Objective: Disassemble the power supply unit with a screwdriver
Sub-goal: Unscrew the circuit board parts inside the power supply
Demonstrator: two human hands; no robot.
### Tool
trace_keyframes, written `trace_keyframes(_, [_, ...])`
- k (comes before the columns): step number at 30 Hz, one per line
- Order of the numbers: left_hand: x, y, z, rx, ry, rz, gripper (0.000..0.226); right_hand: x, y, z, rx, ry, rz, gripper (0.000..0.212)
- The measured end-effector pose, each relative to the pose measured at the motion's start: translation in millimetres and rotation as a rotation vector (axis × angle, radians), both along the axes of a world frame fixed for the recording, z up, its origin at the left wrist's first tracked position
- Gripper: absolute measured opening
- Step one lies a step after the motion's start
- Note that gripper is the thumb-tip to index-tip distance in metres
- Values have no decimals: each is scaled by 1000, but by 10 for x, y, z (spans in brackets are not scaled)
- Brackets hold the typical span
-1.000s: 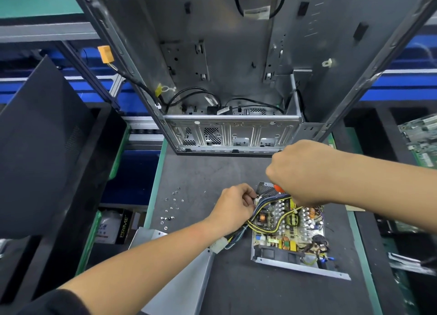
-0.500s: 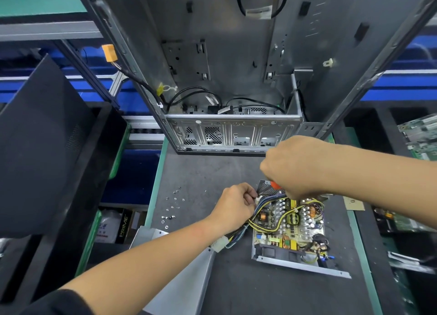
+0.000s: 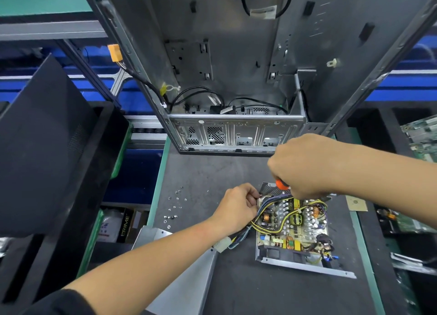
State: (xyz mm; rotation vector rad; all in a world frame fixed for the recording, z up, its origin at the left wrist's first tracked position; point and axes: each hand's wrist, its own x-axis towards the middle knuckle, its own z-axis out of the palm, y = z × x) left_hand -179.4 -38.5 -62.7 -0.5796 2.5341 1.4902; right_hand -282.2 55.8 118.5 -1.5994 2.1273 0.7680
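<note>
The power supply unit [image 3: 293,229] lies open on the dark work mat [image 3: 212,172], near the right side of the bench, its cover off and its circuit board with yellow and black wires facing up. Its metal base edge runs along the near side, and a bundle of wires with a white connector [image 3: 223,243] trails off its left edge.

The left hand [image 3: 237,207] sits at the unit's far left corner, fingers curled and pinching the corner of the housing where the wires leave it; the wire bundle passes just under the palm. The right hand [image 3: 302,165] hovers over the unit's far edge, fingers wrapped tightly round the screwdriver [image 3: 281,184], of which only a bit of orange handle shows below the fist. The tip is hidden behind the hand, so I cannot tell which screw it meets. The two hands are near each other, with the perforated back wall of the unit between them.

Left of the unit, a scatter of small screws [image 3: 173,207] lies on the mat, well apart from both hands. A bent grey metal cover [image 3: 189,279] rests at the near edge beneath the left forearm. An empty computer case [image 3: 236,78] stands behind the unit.
</note>
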Motion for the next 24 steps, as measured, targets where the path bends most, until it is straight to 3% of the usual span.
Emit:
trace_keyframes(6, [-6, 2, 15, -10, -1, -6, 21, 40, 12, 17, 0, 42, 0, 34])
trace_keyframes(24, [3, 3, -9, 13, 2, -6, 24, 99, -6, 10, 29, 19, -28, 35])
